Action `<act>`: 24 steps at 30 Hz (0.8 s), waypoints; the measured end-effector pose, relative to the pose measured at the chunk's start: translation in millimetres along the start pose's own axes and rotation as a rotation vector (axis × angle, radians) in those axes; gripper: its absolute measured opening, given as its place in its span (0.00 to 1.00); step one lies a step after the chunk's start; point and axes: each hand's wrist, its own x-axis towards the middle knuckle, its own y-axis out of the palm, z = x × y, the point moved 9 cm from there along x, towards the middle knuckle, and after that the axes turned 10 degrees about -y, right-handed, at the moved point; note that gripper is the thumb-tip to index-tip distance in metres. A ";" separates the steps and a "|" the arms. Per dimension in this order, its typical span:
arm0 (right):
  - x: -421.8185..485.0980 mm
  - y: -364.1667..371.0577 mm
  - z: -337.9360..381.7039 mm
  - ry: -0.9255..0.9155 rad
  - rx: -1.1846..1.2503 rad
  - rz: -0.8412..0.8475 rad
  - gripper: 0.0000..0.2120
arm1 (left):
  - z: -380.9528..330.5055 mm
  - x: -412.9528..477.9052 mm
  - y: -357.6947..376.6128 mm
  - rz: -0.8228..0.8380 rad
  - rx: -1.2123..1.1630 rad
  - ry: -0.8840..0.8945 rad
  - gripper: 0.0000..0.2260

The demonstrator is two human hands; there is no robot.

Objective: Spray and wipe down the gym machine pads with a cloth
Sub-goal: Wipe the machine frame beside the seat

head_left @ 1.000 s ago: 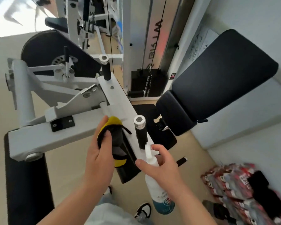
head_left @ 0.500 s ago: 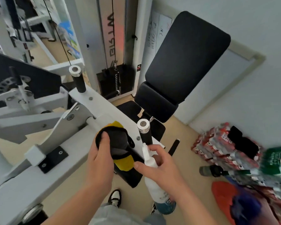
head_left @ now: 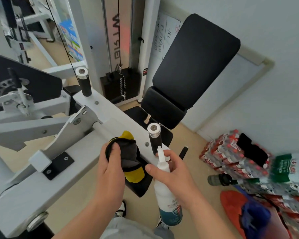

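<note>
Left hand presses cloth at black pad edge

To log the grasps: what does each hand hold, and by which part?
The left hand grips a bunched cloth around its middle. The right hand holds a spray bottle by its neck, below the nozzle.

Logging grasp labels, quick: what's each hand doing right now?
Left hand: closed around the black-and-yellow cloth.
Right hand: closed around the white spray bottle.

bottle packs blurred, spray bottle label unreadable
</note>
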 end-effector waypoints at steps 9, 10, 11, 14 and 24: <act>-14.7 -33.1 -3.4 -0.007 0.061 -0.036 0.27 | 12.1 -24.3 91.8 0.610 0.409 0.191 0.47; -15.1 -36.4 -6.7 0.001 0.066 -0.045 0.28 | 12.1 -17.8 92.3 0.591 0.489 0.227 0.46; -15.0 -38.8 -9.0 0.007 0.074 -0.049 0.28 | 11.0 -8.5 91.3 0.565 0.559 0.270 0.43; -13.6 -43.6 -12.1 0.005 0.056 -0.041 0.31 | 12.3 24.5 89.3 0.491 0.783 0.327 0.30; -18.9 -56.4 -8.7 -0.027 0.074 -0.065 0.29 | 10.2 38.9 109.0 0.317 0.531 0.319 0.14</act>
